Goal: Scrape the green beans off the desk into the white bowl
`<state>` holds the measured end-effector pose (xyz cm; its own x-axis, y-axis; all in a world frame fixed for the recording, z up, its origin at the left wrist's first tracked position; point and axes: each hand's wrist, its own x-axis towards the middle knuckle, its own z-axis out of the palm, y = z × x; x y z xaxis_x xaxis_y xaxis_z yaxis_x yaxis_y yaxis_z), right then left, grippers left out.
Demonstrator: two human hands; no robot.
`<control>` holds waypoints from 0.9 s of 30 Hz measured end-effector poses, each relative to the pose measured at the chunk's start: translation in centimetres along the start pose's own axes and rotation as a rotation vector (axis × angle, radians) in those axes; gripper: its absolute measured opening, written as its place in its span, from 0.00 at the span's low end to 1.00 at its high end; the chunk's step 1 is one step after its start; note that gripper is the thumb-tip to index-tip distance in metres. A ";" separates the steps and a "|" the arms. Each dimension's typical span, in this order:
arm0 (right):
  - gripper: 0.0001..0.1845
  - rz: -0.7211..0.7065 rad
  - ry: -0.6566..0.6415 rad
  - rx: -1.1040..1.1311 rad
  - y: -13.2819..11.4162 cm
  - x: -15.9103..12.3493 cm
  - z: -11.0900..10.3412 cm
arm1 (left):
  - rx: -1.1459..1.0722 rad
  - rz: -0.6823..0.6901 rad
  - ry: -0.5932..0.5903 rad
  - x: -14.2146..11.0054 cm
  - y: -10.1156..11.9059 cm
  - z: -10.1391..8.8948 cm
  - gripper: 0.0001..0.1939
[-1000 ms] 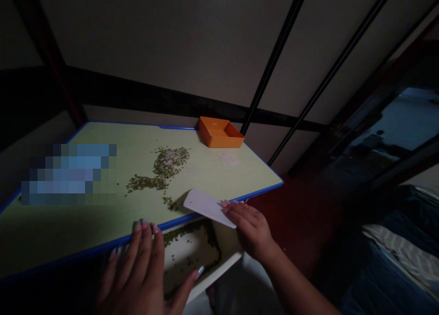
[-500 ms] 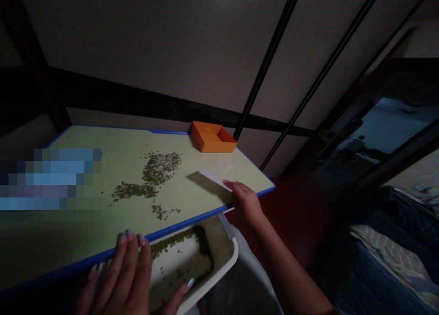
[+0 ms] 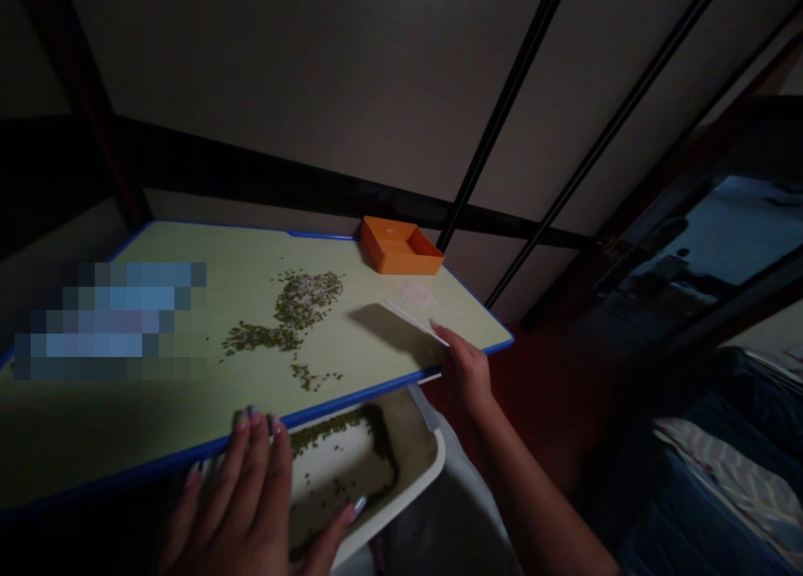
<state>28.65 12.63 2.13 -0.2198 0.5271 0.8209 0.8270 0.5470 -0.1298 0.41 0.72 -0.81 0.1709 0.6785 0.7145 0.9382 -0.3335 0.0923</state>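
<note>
In my right hand [image 3: 467, 363] is a thin white card [image 3: 415, 320], pinched at its near end. The card is tilted above the table's right part and throws a shadow. My left hand [image 3: 242, 492] has its fingers stretched out, their tips at the table's blue edge, and its thumb reaches over a white tray [image 3: 432, 467]. Small green grains line the tray's far and right sides, with a few scattered on its floor. On the pale green table [image 3: 207, 258] lies a loose heap of green grains [image 3: 307, 296] mixed with whitish ones. A small whitish patch of grains [image 3: 411, 293] lies beyond the card.
An orange open box [image 3: 407, 262] stands at the table's far right corner. Something pixelated and bluish [image 3: 138, 308] covers the table's left part. Behind is a panelled wall [image 3: 301, 91]. Dark blue bedding [image 3: 721, 492] lies at the lower right.
The card in my right hand has risen slightly off the table and turned more edge-on. My left hand stays by the table's edge. The whole view has shifted a little.
</note>
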 end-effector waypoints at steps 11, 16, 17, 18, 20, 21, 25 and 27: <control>0.20 0.018 -0.038 0.291 -4.5 -0.3 -3.4 | 0.034 -0.010 -0.091 0.6 0.8 -1.4 0.42; 0.14 0.063 -0.090 0.330 -4.1 0.3 -2.9 | 0.037 -0.019 -0.104 0.7 0.9 -1.6 0.43; 0.14 0.062 -0.107 0.337 -4.1 0.3 -2.8 | 0.035 -0.023 -0.110 0.8 0.9 -1.6 0.43; 0.14 0.060 -0.121 0.343 -4.0 0.3 -2.8 | 0.033 -0.027 -0.113 0.8 0.9 -1.6 0.43; 0.14 0.059 -0.132 0.347 -4.0 0.3 -2.9 | 0.031 -0.038 -0.111 0.7 1.0 -1.6 0.43; 0.14 0.058 -0.135 0.347 -4.0 0.3 -3.0 | 0.031 -0.040 -0.112 0.7 1.0 -1.6 0.43; 0.12 0.050 -0.140 0.337 -4.1 0.3 -3.4 | 0.034 -0.040 -0.112 0.5 1.0 -1.6 0.43; 0.12 0.047 -0.142 0.336 -4.2 0.4 -3.5 | 0.034 -0.042 -0.113 0.4 0.9 -1.6 0.43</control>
<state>26.92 8.26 4.96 -0.2745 0.6292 0.7272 0.6271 0.6905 -0.3607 0.87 -0.34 0.64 0.1627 0.7614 0.6275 0.9546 -0.2822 0.0949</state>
